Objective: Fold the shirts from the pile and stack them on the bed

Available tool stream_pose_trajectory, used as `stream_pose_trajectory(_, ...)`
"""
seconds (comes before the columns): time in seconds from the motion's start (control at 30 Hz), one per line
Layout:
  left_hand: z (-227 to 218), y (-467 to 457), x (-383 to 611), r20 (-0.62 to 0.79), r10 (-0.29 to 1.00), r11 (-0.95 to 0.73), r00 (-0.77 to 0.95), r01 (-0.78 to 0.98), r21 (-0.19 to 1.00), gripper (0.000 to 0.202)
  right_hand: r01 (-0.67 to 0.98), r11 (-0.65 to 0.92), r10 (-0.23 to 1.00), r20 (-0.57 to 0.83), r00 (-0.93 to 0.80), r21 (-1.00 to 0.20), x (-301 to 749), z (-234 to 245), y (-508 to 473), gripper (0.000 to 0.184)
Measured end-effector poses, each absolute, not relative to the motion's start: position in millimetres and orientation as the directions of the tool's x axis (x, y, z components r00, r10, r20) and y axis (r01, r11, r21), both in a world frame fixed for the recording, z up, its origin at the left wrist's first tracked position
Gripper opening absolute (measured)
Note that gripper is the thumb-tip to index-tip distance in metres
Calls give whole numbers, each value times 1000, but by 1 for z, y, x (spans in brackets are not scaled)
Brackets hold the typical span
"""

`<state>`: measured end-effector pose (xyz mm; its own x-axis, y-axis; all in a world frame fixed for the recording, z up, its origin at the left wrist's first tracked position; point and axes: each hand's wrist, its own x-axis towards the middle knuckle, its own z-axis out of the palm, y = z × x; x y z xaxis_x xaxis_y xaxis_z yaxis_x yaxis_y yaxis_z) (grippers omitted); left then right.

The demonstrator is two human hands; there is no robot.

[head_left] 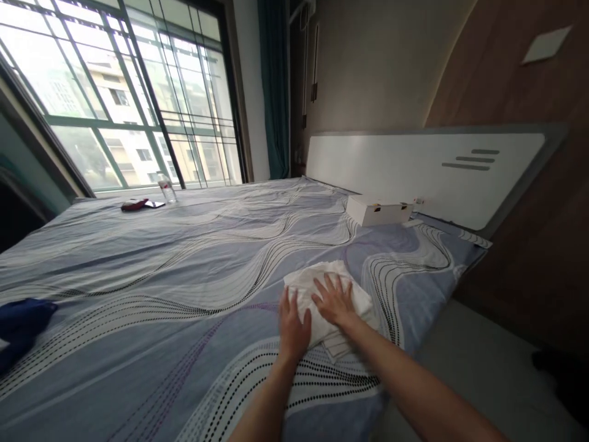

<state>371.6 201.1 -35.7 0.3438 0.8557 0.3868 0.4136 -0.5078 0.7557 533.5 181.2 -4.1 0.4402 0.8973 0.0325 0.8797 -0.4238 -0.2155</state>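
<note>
One bed [193, 264]; near its right edge, a white box [384, 215] and a folded white cloth [302, 283]

The cloth lies nearer us than the box; our right hand [337, 305] is flat on it, fingers spread wide; our left hand [295, 333] rests at its left edge, fingers closer together, thumb apart

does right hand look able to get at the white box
Probably yes, with a stretch: only folded white cloth and patterned bedsheet lie between the right hand and the white box.
</note>
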Motion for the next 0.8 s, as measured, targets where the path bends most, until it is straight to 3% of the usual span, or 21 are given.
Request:
stream_pose_trajectory(0.1,-31,190,383,329,769,-634,547,592,498,60,869,-455,887,-12,461,-196,528,-10,193,62)
stream_pose_trajectory(0.23,-29,181,390,252,779,-626,574,690,363,65,859,-465,885,-77,460,-213,541,-1,211,68)
stream_pose_trajectory(0.53,-34,185,391,246,777,-629,579,697,346,93,809,-548,833,-51,551,-212,534,2,250,75)
stream_pose_trajectory(0.8,-26,188,392,180,788,-610,589,708,356,109,795,-557,827,-65,559,-242,533,9,217,79)
